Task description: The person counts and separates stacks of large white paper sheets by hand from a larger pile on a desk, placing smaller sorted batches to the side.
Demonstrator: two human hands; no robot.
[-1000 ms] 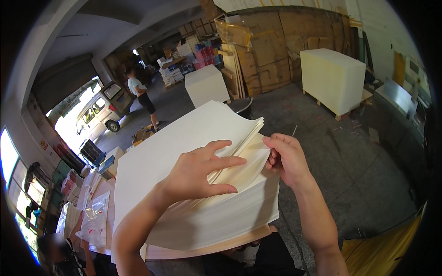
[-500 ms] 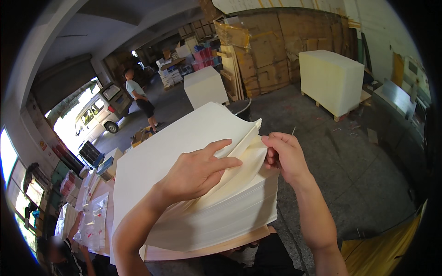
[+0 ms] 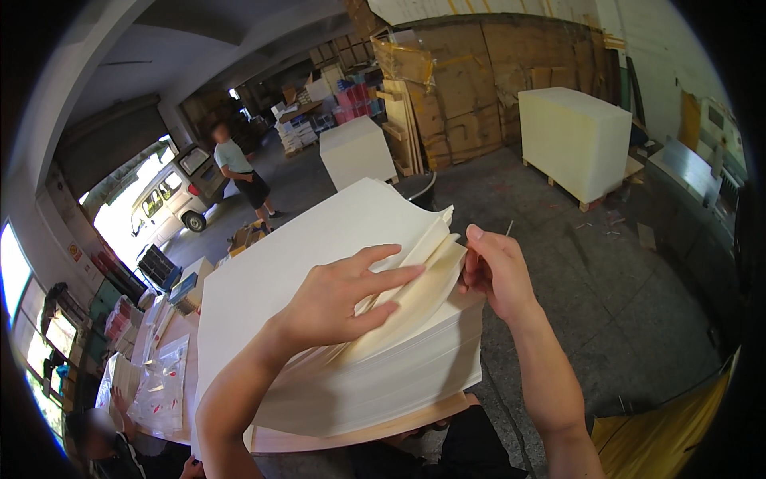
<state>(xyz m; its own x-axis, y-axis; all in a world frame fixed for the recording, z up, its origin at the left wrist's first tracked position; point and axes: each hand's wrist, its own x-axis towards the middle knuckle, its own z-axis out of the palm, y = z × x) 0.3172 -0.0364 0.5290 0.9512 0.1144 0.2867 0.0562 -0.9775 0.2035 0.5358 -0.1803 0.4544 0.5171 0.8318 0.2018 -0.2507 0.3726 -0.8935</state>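
Fingers of the left hand (image 3: 335, 299) are spread wide over the near corner of a tall stack of large cream-white paper sheets (image 3: 383, 375), the forefinger and thumb reaching across the loosened leaves (image 3: 439, 275) that bow up there. At the corner's right edge, the right hand (image 3: 499, 275) is half curled, thumb raised and fingertips just beside the leaves' tips; whether they pinch a sheet cannot be told. The stack rests on a pale wooden worktop (image 3: 279, 441), right in front of the person, its top sheet lying flat beyond the lifted corner.

The step in hand looks like parting the sheets at that corner, leaf from leaf. The next move seems to call for a light thumb-and-forefinger hold on a single leaf edge, with the left hand bearing the upper leaves back; too hard a pinch could crease the paper or take several at once.

As for containers, a dark round tub (image 3: 420, 188) stands behind the stack, partly hidden by it, its contents out of sight. Left of the stack lies a clear plastic bag with red marks (image 3: 162, 391); what it holds, if anything, is unclear.
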